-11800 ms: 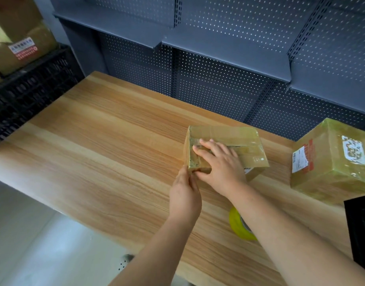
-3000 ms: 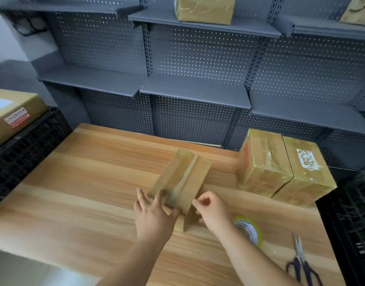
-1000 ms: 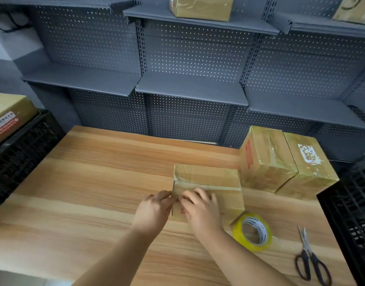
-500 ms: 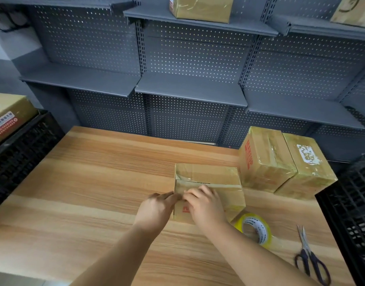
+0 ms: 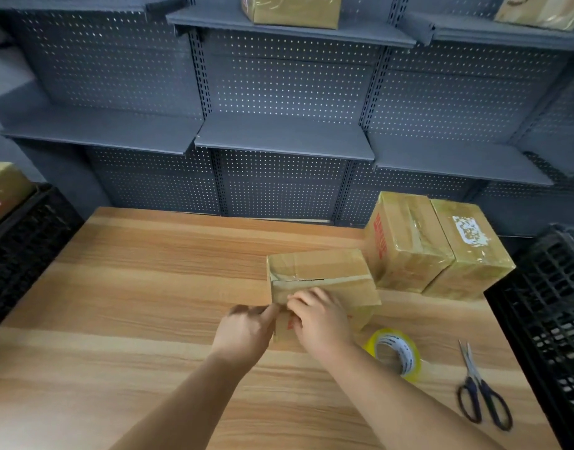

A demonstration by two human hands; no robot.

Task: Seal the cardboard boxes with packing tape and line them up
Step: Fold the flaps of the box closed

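I log the brown cardboard box (image 5: 324,271) now turned flat. Right hand (image 5: 321,323) presses its near corner with loose fingers; left hand (image 5: 246,332) grip indeterminate. Seam looks unsealed.

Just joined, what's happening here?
A person has both hands at the near left corner of a brown cardboard box: right hand resting on its top, left hand at the corner, grip unclear. Its top seam looks partly open. Two taped cardboard boxes stand side by side to its right; a yellow tape roll and dark-handled scissors lie nearby.

Grey pegboard shelving (image 5: 284,142) stands behind a wooden table (image 5: 133,287) flanked by black crates (image 5: 538,306).
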